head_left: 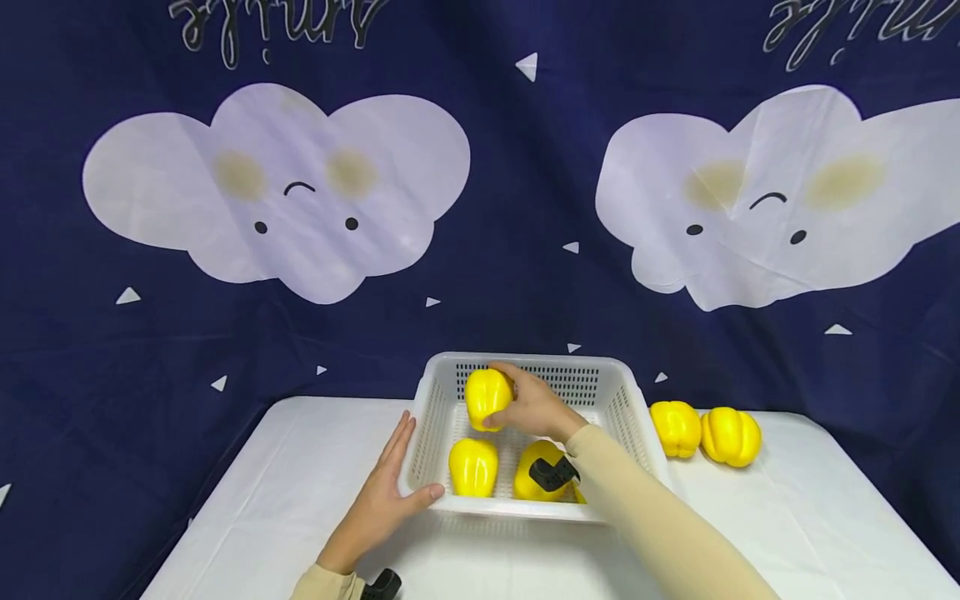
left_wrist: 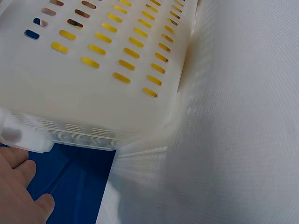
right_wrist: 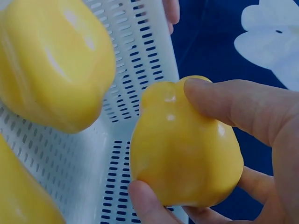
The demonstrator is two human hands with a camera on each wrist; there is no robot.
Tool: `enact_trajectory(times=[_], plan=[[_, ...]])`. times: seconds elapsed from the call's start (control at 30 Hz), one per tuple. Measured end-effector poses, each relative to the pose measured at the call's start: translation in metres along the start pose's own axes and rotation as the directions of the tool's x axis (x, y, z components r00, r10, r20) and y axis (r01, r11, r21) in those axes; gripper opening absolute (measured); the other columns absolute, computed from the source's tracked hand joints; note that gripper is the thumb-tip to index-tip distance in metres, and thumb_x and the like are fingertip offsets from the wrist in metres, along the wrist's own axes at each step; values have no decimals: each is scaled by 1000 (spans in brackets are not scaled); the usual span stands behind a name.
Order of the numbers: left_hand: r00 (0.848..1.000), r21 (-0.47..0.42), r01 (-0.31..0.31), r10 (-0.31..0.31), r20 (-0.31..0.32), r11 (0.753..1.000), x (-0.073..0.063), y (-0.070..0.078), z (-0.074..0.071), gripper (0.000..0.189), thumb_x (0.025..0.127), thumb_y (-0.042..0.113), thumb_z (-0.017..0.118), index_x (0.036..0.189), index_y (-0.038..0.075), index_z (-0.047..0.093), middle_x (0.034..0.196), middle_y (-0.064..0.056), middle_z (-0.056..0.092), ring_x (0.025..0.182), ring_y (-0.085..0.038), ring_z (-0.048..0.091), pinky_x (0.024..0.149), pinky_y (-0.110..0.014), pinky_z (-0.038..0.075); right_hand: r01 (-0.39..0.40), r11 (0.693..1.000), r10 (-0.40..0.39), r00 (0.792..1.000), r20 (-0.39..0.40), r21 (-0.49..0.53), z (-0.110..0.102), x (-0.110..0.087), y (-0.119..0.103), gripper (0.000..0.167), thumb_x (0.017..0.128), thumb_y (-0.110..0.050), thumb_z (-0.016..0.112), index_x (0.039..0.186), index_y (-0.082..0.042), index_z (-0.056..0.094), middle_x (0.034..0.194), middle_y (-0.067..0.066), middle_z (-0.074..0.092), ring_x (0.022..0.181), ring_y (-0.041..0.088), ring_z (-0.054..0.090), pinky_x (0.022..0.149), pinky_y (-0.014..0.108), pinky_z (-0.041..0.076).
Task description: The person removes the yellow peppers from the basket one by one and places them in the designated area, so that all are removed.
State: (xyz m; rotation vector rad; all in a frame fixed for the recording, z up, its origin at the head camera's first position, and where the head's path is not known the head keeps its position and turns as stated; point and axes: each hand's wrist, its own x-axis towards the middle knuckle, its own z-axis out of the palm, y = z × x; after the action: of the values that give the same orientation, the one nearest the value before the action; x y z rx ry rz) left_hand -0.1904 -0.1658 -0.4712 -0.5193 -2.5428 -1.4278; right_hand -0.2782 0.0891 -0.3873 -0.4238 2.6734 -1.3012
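Note:
My right hand [head_left: 536,404] grips a yellow bell pepper [head_left: 487,398] over the back left part of a white plastic basket [head_left: 525,510]. In the right wrist view, thumb and fingers curl round that bell pepper [right_wrist: 187,149], with the basket wall behind it. Inside the basket, one yellow bell pepper [head_left: 473,468] lies at the front left. Another bell pepper [head_left: 534,467] sits near the front middle, and a third shows partly under the right sleeve. My left hand [head_left: 382,500] rests at the basket's front left corner, fingers straight along its side, thumb by the front rim.
Two more yellow bell peppers, a nearer one [head_left: 676,429] and an outer one [head_left: 731,437], stand on the white table [head_left: 817,517] to the right of the basket. A dark blue curtain [head_left: 525,208] with white clouds hangs behind the table.

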Motion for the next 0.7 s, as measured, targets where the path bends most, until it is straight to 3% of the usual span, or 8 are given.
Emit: enact_trajectory(times=[0.33,0.7], plan=[[1000,8,4,-4,-15,1000,-5,-3,0,102,83,31,80,161,7,19,168,-10,9,151,-44,14,111,-72,19,1,1000,-1,999,-35,-8,-5,-17,-1,95,72,-20,90,154,-20,42,143,8,54,123,30,57,101,50,49],[1000,14,-7,7,-21,1000,-2,-2,1,101,83,31,81,161,7,20,168,-9,10,150,-43,15,112,-71,19,6,999,-8,999,-54,-43,-29,-41,5,94,73,-25,87,154,-22,41,149,8,49,127,36,54,99,54,49]])
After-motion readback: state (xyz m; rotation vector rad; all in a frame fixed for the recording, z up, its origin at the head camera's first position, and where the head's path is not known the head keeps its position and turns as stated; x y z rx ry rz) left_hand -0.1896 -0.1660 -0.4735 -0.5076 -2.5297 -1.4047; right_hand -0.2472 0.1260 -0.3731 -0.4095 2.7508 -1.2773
